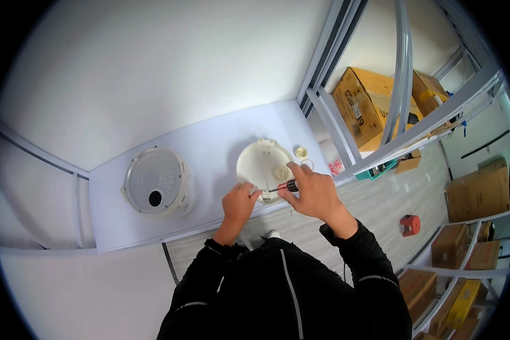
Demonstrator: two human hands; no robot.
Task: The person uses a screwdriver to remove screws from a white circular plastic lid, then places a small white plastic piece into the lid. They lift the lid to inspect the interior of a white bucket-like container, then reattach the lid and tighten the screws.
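Note:
A round white plastic cover [254, 164], like an appliance lid, lies on the white table near its front edge. My left hand [239, 203] is closed at the cover's near left rim, fingertips and thumb against its edge. My right hand [316, 194] grips a screwdriver [289, 186] with a red and black handle. Its thin shaft points left toward the hinge-like part [268, 198] at the cover's near edge; whether the tip touches a screw is too small to tell. A small cream round part [281, 173] sits inside the cover, partly behind my right hand.
At the left of the table [212, 212] stands a round white appliance [153, 181] with a grey perforated top. A small gold-coloured ring-shaped part [301, 152] and a thin white ring [307, 163] lie right of the cover. Frame posts, cardboard boxes [368, 107] and a red stool [410, 225] are farther right.

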